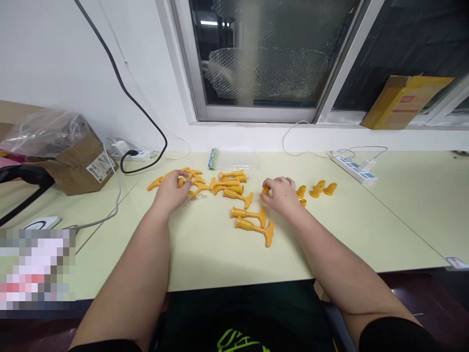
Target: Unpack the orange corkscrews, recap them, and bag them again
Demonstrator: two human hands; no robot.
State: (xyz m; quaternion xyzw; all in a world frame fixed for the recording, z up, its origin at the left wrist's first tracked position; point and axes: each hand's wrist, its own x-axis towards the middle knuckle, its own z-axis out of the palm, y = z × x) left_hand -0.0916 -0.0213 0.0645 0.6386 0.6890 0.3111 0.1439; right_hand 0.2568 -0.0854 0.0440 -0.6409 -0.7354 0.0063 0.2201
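My left hand is at the pile of yellow plastic T-shaped handles, its fingers curled around a handle that they partly hide. Tiny metal-looking bits lie beside it. Farther right, my right hand pinches a short yellow flared sleeve just above or on the table; I cannot tell which. Between the hands lie several handles joined to sleeves, among them a nearer one and another. Loose sleeves stand or lie right of my right hand.
A clear plastic bag with a colourful header lies at the back of the pale table. Power strips stand at the back right and back left, with cables. A cardboard box occupies the left; a yellow carton leans at the window.
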